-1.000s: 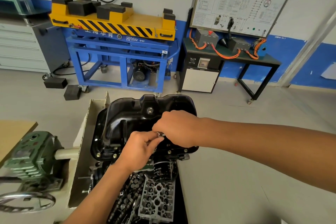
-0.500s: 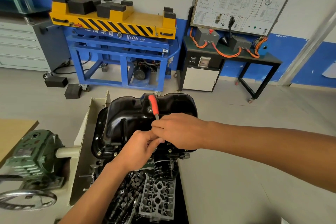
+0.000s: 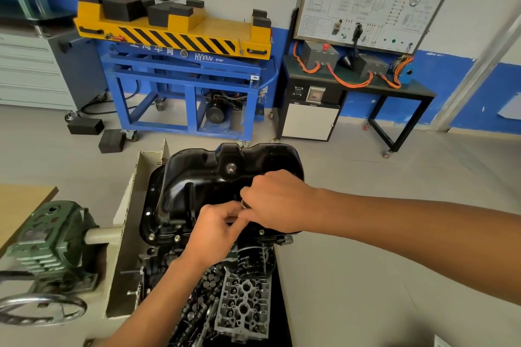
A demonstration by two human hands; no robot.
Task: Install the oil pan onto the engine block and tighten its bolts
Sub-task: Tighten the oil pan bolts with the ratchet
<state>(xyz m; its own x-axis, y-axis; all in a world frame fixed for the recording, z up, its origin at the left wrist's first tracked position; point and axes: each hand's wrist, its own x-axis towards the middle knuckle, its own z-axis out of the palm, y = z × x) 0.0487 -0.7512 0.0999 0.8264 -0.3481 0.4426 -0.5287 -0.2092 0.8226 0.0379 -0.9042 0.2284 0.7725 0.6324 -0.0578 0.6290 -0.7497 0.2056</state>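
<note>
The black oil pan sits on top of the engine block, with bolts showing along its near flange. My right hand is curled over the pan's near right edge around a wrench. Only a small metal end of the wrench shows, and its handle is hidden under the hand. Just below and to the left, my left hand pinches the tool's lower end with its fingertips. The bolt under the tool is hidden by both hands.
An oil filter and a cylinder head lie below the pan. The green gearbox and handwheel of the engine stand are at the left. A blue and yellow lift cart and a black trainer table stand against the far wall.
The wrench's red handle stood up above my right hand half a second ago and is now hidden beneath it. Both hands stay at the same spot on the near flange.
</note>
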